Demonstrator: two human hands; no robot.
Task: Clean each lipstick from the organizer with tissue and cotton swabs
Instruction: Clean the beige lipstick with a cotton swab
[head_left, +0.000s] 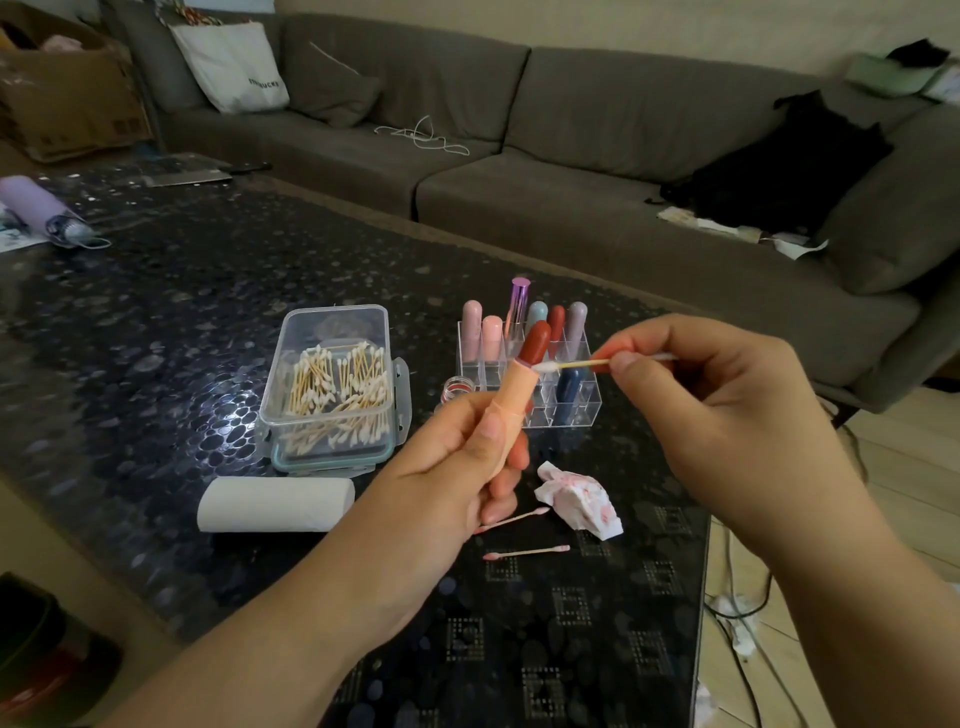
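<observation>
Faintly, the white tote bag (231, 65) on the sofa (571, 156), far beyond the fingers, bears dark lettering that looks like "STARBUCKS". The left hand (457, 457) grips a peach lipstick (517, 395) upright, its red bullet raised above the fingers. The right hand (717, 415) pinches a cotton swab (582, 362) between thumb and forefinger, its white tip touching the bullet's base. Just behind stands the clear organizer (524, 374) with more lipsticks. Left of the fingers sit a swab box (332, 384) and tissue roll (275, 504); below them lie a stained tissue (582, 501) and two used swabs (524, 552) on the tabletop (182, 312).
</observation>
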